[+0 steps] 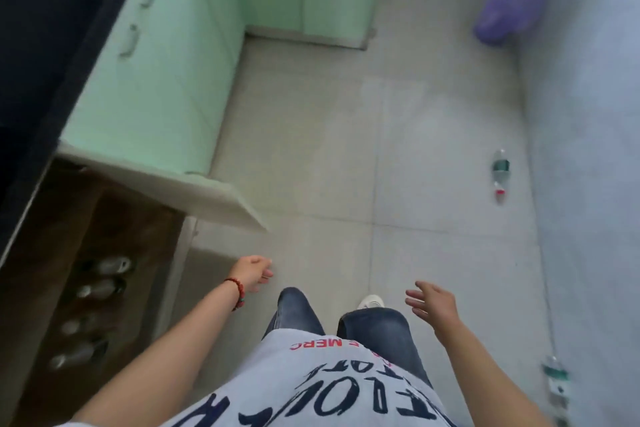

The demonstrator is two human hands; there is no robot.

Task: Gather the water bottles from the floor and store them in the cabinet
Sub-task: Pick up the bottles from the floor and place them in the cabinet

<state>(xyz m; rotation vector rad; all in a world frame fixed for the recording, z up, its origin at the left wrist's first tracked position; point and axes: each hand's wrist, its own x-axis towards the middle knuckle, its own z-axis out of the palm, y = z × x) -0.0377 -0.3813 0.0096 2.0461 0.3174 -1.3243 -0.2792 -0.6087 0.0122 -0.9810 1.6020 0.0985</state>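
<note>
On a tiled kitchen floor (346, 149), our left hand (251, 272) and right hand (434, 303) hang empty; four water bottles (100, 288) fill the open cabinet (114, 218) at nine o'clock, two others (501, 177) remain at three.

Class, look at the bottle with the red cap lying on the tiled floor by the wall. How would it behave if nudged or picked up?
The bottle lies on its side on smooth tile, so a nudge would probably roll it. It looks like thin clear plastic, likely light and slightly squashy. How much water it holds cannot be told.
</note>
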